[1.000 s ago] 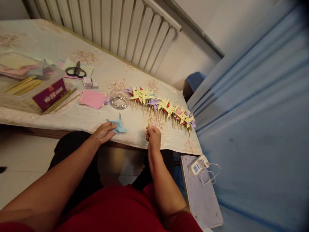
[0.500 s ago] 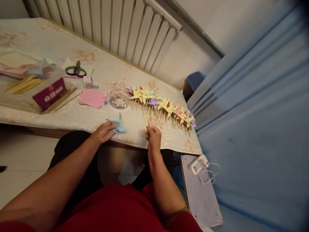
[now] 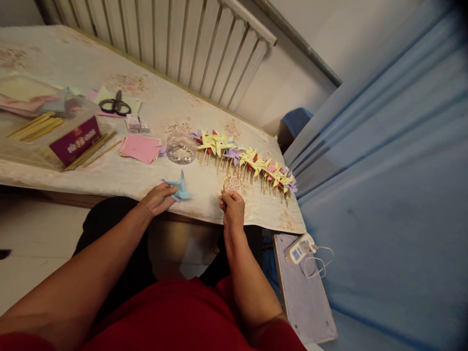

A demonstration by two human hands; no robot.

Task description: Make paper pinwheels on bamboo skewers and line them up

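Note:
My left hand point(image 3: 159, 198) pinches a light blue paper pinwheel point(image 3: 180, 188) above the table's front edge. To its right, my right hand point(image 3: 233, 204) is closed, fingers pressed together; a small thin tip shows above them, too small to make out. Behind my hands stands a round clear dish point(image 3: 181, 150) of small shiny pieces. A row of finished pinwheels point(image 3: 248, 160) on sticks, mostly yellow with some purple, red and pink, lies to the right of the dish. Pink paper squares point(image 3: 141, 148) are stacked at the dish's left.
Black-handled scissors point(image 3: 115, 105) rest on paper beside small boxes point(image 3: 137, 124). At the left, a clear bin point(image 3: 36, 153) holds sticks and paper, with loose sticks point(image 3: 91, 150) alongside. A power strip point(image 3: 300, 247) sits on a stool point(image 3: 307, 302) at the right, near blue curtains.

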